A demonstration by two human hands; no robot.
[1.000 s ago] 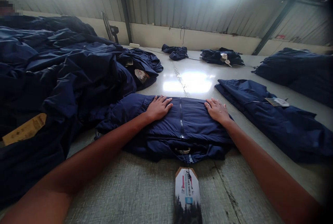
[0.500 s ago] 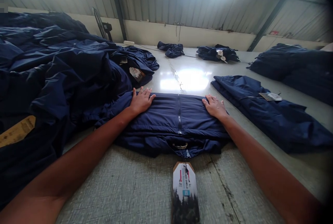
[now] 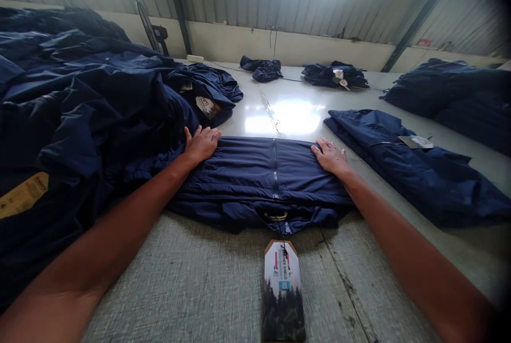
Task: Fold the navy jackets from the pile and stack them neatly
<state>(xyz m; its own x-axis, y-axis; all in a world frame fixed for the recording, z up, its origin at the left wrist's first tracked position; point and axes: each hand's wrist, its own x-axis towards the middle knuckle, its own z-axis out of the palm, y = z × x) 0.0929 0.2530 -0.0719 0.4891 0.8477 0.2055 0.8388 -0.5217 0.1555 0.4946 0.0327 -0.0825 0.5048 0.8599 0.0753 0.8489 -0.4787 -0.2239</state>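
Note:
A folded navy jacket (image 3: 255,178) lies in front of me on the table (image 3: 199,290), zipper running up its middle. Its printed hang tag (image 3: 282,290) trails toward me off the collar. My left hand (image 3: 200,143) rests flat on the jacket's far left corner, fingers stretched out, right beside the big heap of navy jackets. My right hand (image 3: 331,157) lies flat on the far right corner, fingers extended. Neither hand holds anything.
A large heap of navy jackets (image 3: 80,114) fills the left, with a tan tag (image 3: 22,197) on it. Another folded jacket (image 3: 415,173) lies to the right, a stack (image 3: 451,93) beyond it. Two small bundles (image 3: 335,74) lie near the far wall.
My left hand slid leftward across the jacket from near the zipper to its left corner. My right hand stayed on the right corner. The view tipped slightly downward.

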